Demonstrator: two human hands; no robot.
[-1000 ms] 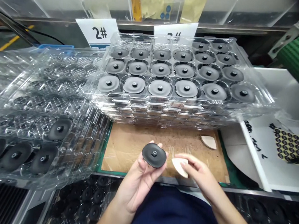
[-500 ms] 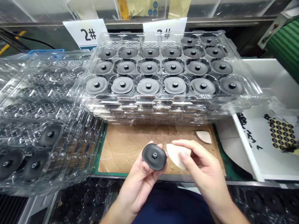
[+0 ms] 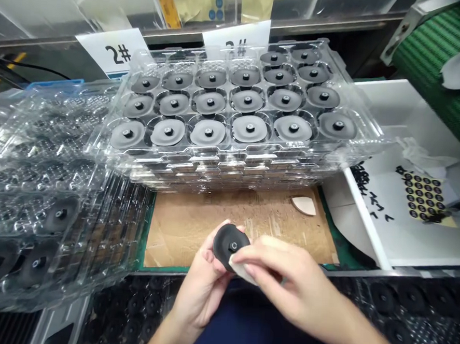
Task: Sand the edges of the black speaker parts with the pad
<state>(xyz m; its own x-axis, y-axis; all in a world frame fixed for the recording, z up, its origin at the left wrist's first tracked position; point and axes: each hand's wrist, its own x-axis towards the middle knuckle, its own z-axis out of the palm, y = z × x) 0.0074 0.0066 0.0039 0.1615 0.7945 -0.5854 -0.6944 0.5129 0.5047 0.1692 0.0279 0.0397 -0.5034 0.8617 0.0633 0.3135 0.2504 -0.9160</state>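
Observation:
My left hand (image 3: 203,290) grips a black round disc (image 3: 227,244) with a small hub in its middle, held just above the near edge of a brown cardboard mat (image 3: 187,226). My right hand (image 3: 281,286) lies over the disc's right side and presses a white wedge-shaped pad (image 3: 241,270) against it. A second white wedge pad (image 3: 303,205) lies on the mat at the right. Behind the mat stands a stack of clear plastic trays (image 3: 234,156) whose top tray holds several grey discs.
More clear trays (image 3: 52,202) with a few black discs are piled at the left. A white board (image 3: 402,219) with black dot stickers lies at the right. A green ribbed roller (image 3: 450,66) is at the top right. Bins of black discs sit below the bench edge.
My right hand has brought the white pad leftward from beside the disc onto it. The view has shifted right and down, and the left hand has tilted the disc slightly.

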